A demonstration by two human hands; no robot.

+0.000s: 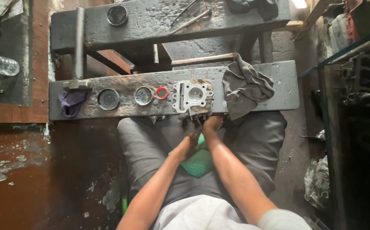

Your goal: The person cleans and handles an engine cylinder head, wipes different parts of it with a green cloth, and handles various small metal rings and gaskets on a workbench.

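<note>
While both hands work low at the near edge of the tabletop (278, 85), a dark, greasy slab across the person's knees, several things on it sit loosely enough to cause trouble. At the left end a hammer (78, 64) lies with its head on the slab and its handle bridging to the far beam; just below it a purple rag (71, 103) droops over the near edge. A jolt to the slab could, I judge, send the hammer sliding. Further along stand two round parts (108, 99) (143, 95) and a small red-rimmed cap (162, 93), all unfixed and near the near edge, so they might roll off into the lap or onto the dirty floor.

Next comes the pale metal cylinder head (192, 94), flat on the slab just right of the red cap, with its near side at the near edge. The left hand (190, 144) is closed around something thin and dark that I cannot make out, with a green cloth (200, 161) beneath it. The right hand (212, 123) is curled up against the underside of the near edge below the cylinder head; what its fingers pinch is hidden. Greasy fingers could slip, and an upward push might tip the head. A grey rag (244, 87) lies bunched just right of it, touching.
</note>
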